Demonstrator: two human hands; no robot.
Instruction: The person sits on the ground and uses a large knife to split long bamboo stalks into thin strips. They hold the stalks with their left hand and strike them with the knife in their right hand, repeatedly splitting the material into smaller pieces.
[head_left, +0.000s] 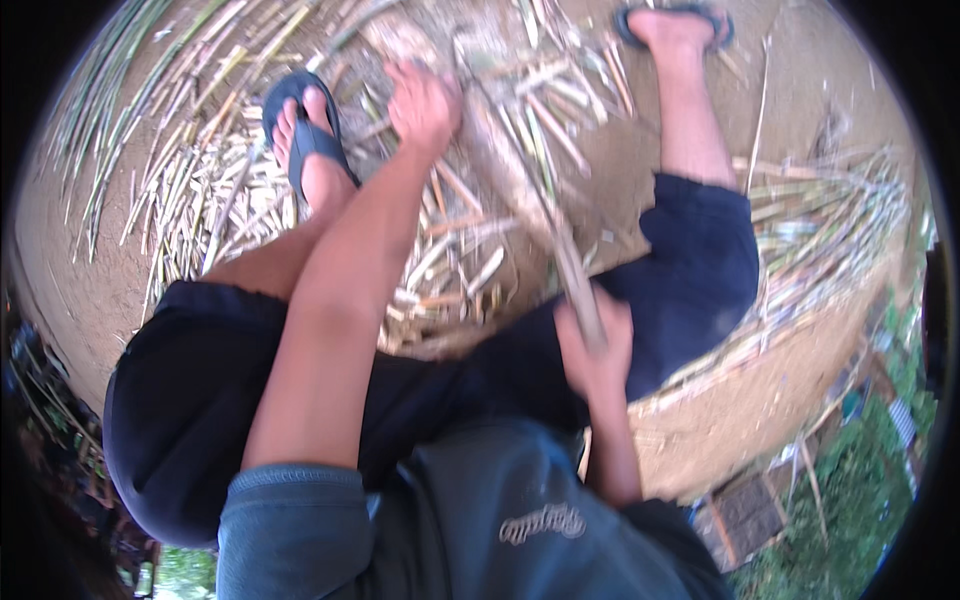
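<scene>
My right hand (597,340) is closed around the pale wooden handle (572,268) of a long-bladed knife. Its thin dark blade (520,165) runs up and away along a worn log (492,135) on the ground; motion blurs its outline. At the log's far part, to the left of the blade, is my left hand (425,108), back upward. Its fingers look apart and point to the left, somewhat smeared, and I see nothing held in them. Short cut pieces of stalk (455,265) lie heaped near the log, between my legs.
Long green stalks (105,110) lie at the far left, with more cut pieces (225,210) beside my left sandal (315,140). My right sandal (725,28) is at the top. A bundle of dry stalks (815,235) spreads on the right, with green plants (830,510) beyond.
</scene>
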